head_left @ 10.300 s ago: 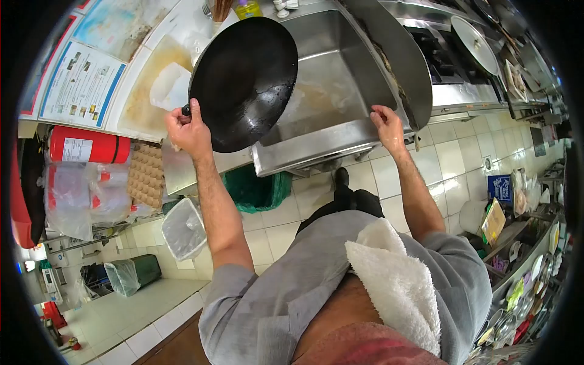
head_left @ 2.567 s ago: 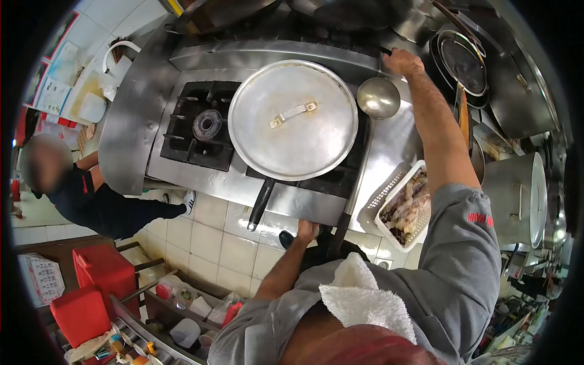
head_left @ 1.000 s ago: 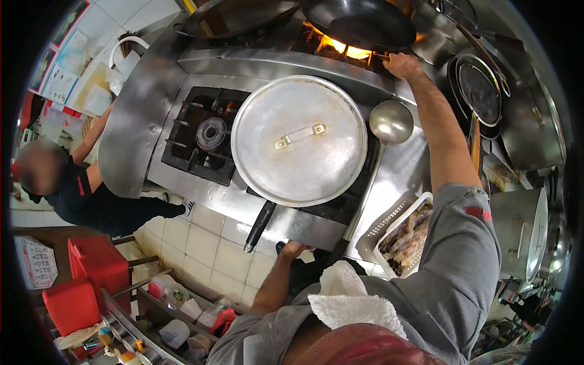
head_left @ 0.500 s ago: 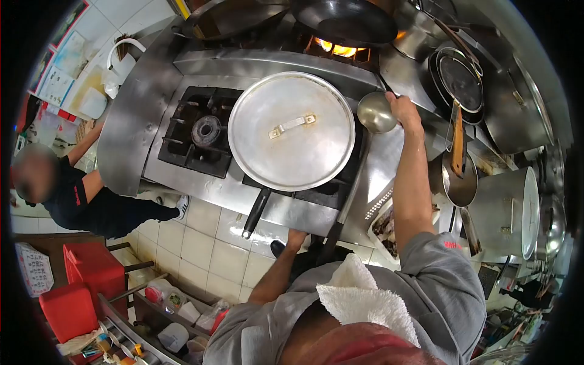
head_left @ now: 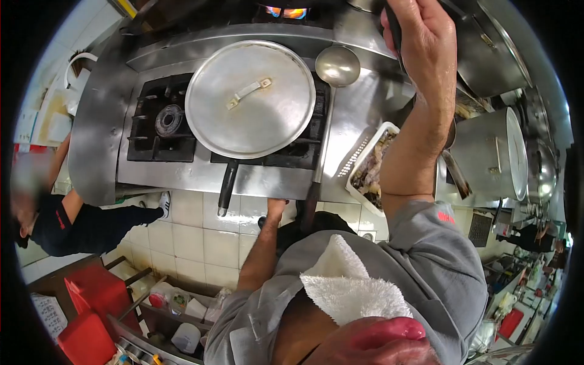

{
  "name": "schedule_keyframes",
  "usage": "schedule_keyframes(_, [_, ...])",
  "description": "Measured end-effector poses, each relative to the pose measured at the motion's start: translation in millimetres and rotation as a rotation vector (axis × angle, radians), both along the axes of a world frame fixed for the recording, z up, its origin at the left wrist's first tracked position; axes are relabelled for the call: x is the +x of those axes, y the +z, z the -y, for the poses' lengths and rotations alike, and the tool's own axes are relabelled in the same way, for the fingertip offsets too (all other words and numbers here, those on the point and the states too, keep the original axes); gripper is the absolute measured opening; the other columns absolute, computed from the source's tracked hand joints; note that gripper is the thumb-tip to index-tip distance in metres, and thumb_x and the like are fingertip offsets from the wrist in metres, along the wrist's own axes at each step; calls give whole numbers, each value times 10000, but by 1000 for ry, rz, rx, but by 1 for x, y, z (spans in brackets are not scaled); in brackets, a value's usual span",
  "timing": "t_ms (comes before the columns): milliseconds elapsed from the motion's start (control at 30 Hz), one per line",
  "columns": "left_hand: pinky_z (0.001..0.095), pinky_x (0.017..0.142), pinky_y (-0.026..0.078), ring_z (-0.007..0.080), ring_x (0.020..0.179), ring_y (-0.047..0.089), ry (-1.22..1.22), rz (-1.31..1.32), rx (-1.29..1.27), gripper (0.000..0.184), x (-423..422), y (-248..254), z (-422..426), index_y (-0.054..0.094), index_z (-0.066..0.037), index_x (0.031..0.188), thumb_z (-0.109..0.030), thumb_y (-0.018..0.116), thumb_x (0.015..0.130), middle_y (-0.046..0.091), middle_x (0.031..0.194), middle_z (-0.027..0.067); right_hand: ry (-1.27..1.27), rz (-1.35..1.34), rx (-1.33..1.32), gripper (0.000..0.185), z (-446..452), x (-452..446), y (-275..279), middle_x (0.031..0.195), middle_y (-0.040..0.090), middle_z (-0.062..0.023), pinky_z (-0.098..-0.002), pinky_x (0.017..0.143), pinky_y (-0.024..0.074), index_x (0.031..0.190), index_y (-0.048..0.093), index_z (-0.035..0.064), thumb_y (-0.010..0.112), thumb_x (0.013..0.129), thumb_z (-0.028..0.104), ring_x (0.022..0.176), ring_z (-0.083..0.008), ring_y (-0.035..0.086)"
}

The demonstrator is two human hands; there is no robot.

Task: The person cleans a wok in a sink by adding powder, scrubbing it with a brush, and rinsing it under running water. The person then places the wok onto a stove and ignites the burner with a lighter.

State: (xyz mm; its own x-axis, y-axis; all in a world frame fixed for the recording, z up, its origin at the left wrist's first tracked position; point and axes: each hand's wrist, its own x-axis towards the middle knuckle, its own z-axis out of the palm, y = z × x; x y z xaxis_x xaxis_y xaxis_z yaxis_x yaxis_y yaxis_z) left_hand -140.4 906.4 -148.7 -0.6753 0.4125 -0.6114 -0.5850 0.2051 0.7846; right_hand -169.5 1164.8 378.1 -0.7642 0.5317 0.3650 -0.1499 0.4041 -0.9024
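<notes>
My right hand [head_left: 426,45] is raised at the top, its fingers wrapped around a dark handle [head_left: 394,30]. Whatever this handle belongs to lies beyond the upper edge of the view. At the stove's front edge is my left hand [head_left: 277,208], its fingers mostly hidden beneath the edge. A metal ladle [head_left: 338,66] rests bowl-up on the stove, its long handle pointing back toward my body. To its left, a large round aluminium lid [head_left: 250,125] covers the right front burner, with a black pan handle [head_left: 227,187] sticking out from under it.
Flames [head_left: 286,12] burn at the back burner. A bare front burner [head_left: 169,120] is on the left. White basket [head_left: 351,182] with food pieces sits by my right arm. Tall pot [head_left: 486,155] stands right. A co-worker [head_left: 79,222] is at the left; red containers [head_left: 100,286] lie below.
My right hand has risen and moved right, nearer the camera, with a dark handle in its grip. The ladle stays on the stove. The view has shifted, and the wok at the back is out of frame.
</notes>
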Motion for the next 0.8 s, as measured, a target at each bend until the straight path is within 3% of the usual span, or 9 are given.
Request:
schedule_keyframes(100, [273, 608, 494, 139, 813, 560, 25, -23, -16, 272, -1, 13, -2, 513, -46, 1094, -153, 513, 844, 568, 980, 52, -277, -252, 154, 269, 11, -32, -31, 608, 495, -13, -283, 417, 376, 929, 564, 17, 543, 842, 270, 476, -122, 451])
schedule_keyframes(133, [274, 616, 496, 141, 838, 558, 18, -36, -36, 287, 0, 17, 0, 502, -48, 1112, -166, 502, 850, 562, 1006, 55, -324, -177, 239, 366, -14, -57, -72, 575, 503, -2, -212, 399, 312, 752, 554, 42, 495, 874, 382, 427, -83, 418])
schedule_keyframes(167, [274, 616, 496, 141, 838, 558, 24, -37, -41, 287, 3, 14, 4, 502, -48, 1112, -166, 502, 850, 562, 1006, 55, -96, 91, -20, 387, -10, -69, -87, 566, 508, -27, -230, 382, 335, 771, 548, 45, 484, 871, 413, 410, -114, 431])
schedule_keyframes(200, [275, 605, 496, 143, 828, 560, 16, -61, -26, 290, 4, 10, 4, 502, -48, 1114, -164, 499, 849, 564, 1000, 58, 91, 359, -610, 381, -17, -84, -113, 546, 484, -31, -253, 350, 346, 822, 538, 51, 479, 872, 425, 394, -119, 429])
schedule_keyframes(267, [276, 566, 493, 148, 798, 567, 58, -114, -9, 284, 0, 27, -4, 506, -31, 1110, -120, 492, 840, 571, 986, 75, 245, 344, -385, 393, -4, -85, -155, 591, 491, -38, -252, 322, 326, 899, 517, 58, 489, 862, 449, 381, -116, 419])
schedule_keyframes(333, [273, 545, 488, 148, 778, 572, 7, -45, 14, 291, 0, 15, 0, 505, -33, 1119, -104, 497, 838, 580, 983, 76, 284, 479, -607, 409, 16, -70, -153, 595, 471, -29, -244, 330, 325, 916, 499, 65, 474, 863, 470, 391, -101, 428])
schedule_keyframes(467, [269, 542, 485, 141, 771, 574, 64, -53, -19, 289, 4, 12, -5, 506, -47, 1125, -121, 505, 846, 589, 974, 66, 264, 459, -571, 413, 23, -64, -173, 609, 462, -29, -235, 334, 326, 900, 487, 60, 482, 861, 471, 404, -98, 433])
schedule_keyframes(533, [290, 587, 490, 135, 808, 546, 4, -68, 19, 280, 5, 16, -5, 502, -97, 1104, -239, 517, 863, 553, 975, 32, 259, 496, -589, 415, 21, -62, -172, 614, 460, -28, -235, 336, 328, 898, 483, 58, 485, 859, 472, 409, -98, 435])
schedule_keyframes(800, [267, 529, 473, 131, 720, 571, 62, -66, -11, 275, 6, 7, -7, 538, -56, 1093, -131, 555, 828, 600, 898, 49, 245, 539, -483, 405, 11, -41, -178, 618, 468, -26, -237, 337, 335, 893, 492, 55, 489, 863, 459, 419, -97, 440])
